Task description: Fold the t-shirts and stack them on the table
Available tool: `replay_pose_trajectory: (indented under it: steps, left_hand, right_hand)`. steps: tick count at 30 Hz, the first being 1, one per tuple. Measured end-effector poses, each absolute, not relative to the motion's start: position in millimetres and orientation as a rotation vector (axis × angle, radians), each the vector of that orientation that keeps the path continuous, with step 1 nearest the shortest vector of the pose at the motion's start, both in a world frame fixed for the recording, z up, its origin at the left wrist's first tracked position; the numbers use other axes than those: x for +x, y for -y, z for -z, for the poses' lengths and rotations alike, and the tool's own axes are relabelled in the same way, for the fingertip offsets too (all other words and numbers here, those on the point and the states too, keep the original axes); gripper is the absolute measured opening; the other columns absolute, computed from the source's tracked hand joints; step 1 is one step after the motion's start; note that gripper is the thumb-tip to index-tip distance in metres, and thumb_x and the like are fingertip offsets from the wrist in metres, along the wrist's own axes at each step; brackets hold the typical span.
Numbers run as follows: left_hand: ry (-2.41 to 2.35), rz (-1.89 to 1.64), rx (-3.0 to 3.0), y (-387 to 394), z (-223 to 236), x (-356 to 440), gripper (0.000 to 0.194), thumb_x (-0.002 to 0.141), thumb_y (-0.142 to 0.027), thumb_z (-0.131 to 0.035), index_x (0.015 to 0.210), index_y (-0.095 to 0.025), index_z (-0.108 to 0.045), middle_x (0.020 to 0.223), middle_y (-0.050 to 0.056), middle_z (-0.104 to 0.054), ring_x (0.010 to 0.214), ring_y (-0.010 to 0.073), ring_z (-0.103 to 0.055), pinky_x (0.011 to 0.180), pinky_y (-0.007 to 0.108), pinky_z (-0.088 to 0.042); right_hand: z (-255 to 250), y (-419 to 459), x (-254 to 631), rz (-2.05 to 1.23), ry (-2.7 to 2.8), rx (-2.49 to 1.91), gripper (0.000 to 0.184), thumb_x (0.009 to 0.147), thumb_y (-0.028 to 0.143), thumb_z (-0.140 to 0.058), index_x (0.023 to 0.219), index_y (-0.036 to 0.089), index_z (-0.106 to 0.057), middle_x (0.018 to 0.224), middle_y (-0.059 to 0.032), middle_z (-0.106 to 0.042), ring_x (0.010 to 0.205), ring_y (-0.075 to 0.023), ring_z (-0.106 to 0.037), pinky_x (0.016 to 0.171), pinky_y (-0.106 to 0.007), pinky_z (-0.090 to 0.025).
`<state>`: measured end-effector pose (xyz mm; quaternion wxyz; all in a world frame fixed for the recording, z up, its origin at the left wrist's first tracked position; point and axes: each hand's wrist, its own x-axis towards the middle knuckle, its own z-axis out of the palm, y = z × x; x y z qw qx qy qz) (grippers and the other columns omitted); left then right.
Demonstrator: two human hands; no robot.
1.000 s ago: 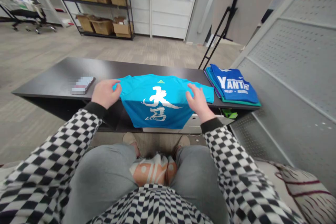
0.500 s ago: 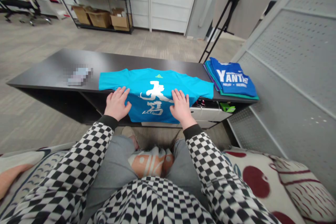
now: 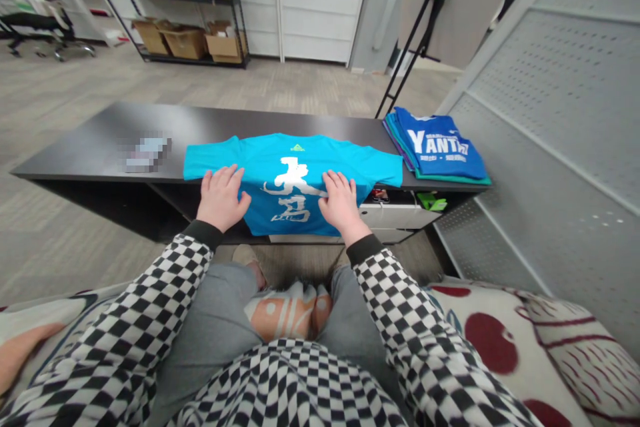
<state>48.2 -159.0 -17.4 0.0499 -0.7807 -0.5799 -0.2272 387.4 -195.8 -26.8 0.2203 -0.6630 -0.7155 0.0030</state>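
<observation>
A bright blue T-shirt [image 3: 270,163] with white lettering and a small green logo is spread over the dark cabinet top [image 3: 200,123]. Both sleeves reach out sideways, and its lower part hangs down over the front edge. My left hand [image 3: 223,200] lies on the shirt's left side near that edge, fingers stretched forward and thumb apart. On the right part of the print rests my right hand [image 3: 343,203], its fingers also extended and flat on the fabric. Neither hand grips the cloth.
Folded shirts [image 3: 440,147] are stacked at the cabinet's right end, beside a grey perforated panel [image 3: 540,167]. A blurred-out flat item [image 3: 146,153] lies on the left. Below are white drawers [image 3: 395,215] and a green object [image 3: 431,201]. Patterned cushions [image 3: 500,340] flank me.
My hands and the shirt keep the same places relative to each other. The whole view has shifted slightly.
</observation>
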Motion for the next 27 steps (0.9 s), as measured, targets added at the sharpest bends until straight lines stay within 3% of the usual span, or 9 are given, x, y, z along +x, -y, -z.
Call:
replay_pose_trajectory:
  steps: [4,7,12,16,19,23,27]
  left_hand:
    - [1.703,0.419,-2.527,126.9,2.5,66.1,0.075,0.112,-0.050,-0.041,0.178,-0.016,-0.045,0.189,0.015,-0.033,0.175,0.0407,-0.026,0.143,0.063,-0.014]
    - [1.807,0.163,-2.576,94.9,-4.4,71.6,0.082,0.114,-0.064,-0.030,0.182,-0.018,-0.039,0.190,0.016,-0.029,0.175,0.0446,-0.025,0.140,0.069,-0.019]
    - [1.894,-0.107,-2.622,53.4,-14.2,64.0,0.093,0.109,-0.080,-0.031,0.186,-0.028,-0.029,0.193,0.009,-0.022,0.177,0.0449,-0.021,0.140,0.066,-0.020]
    - [1.820,-0.169,-2.640,28.5,-27.2,61.9,0.100,0.102,-0.084,-0.043,0.182,-0.023,-0.039,0.188,0.013,-0.036,0.169,0.0454,-0.037,0.138,0.058,-0.030]
    - [1.857,-0.101,-2.563,12.7,-30.6,70.6,0.095,0.102,-0.081,-0.045,0.175,-0.020,-0.051,0.180,0.016,-0.048,0.160,0.0460,-0.049,0.132,0.058,-0.039]
    - [1.923,-0.040,-2.520,-2.8,-17.6,82.8,0.096,0.108,-0.078,-0.027,0.183,-0.019,-0.036,0.190,0.016,-0.030,0.173,0.0473,-0.028,0.137,0.068,-0.026]
    - [1.957,-0.037,-2.538,-18.6,-5.4,82.1,0.101,0.106,-0.084,-0.023,0.186,-0.023,-0.026,0.193,0.013,-0.018,0.176,0.0482,-0.017,0.138,0.074,-0.018]
  right_hand:
    - [-1.4,164.3,391.2,-0.028,1.873,-1.884,0.062,0.109,0.031,-0.041,0.167,0.016,-0.059,0.175,-0.0156,-0.056,0.162,-0.0357,-0.048,0.140,-0.063,-0.026]
    - [-18.0,129.6,404.5,0.032,1.881,-1.918,0.067,0.114,0.037,-0.037,0.175,0.014,-0.047,0.182,-0.0160,-0.045,0.170,-0.0366,-0.037,0.142,-0.065,-0.019]
    - [-16.7,85.6,427.8,-0.266,2.066,-2.124,0.087,0.113,0.071,-0.034,0.184,0.020,-0.033,0.192,-0.0107,-0.023,0.176,-0.0468,-0.019,0.140,-0.076,-0.012]
    - [-13.5,69.7,431.1,-0.346,2.077,-2.179,0.091,0.112,0.075,-0.029,0.186,0.023,-0.024,0.194,-0.0084,-0.014,0.178,-0.0444,-0.012,0.140,-0.076,-0.008]
    - [-14.9,64.6,429.3,-0.367,2.069,-2.191,0.094,0.110,0.078,-0.029,0.187,0.024,-0.022,0.194,-0.0093,-0.011,0.178,-0.0441,-0.010,0.140,-0.075,-0.006]
    - [-14.3,62.0,428.3,-0.377,2.057,-2.202,0.095,0.110,0.079,-0.028,0.187,0.024,-0.021,0.194,-0.0085,-0.009,0.179,-0.0442,-0.009,0.140,-0.075,-0.005]
    - [-13.3,59.1,427.8,-0.378,2.051,-2.204,0.096,0.109,0.080,-0.028,0.187,0.024,-0.020,0.195,-0.0083,-0.008,0.179,-0.0440,-0.008,0.140,-0.075,-0.004]
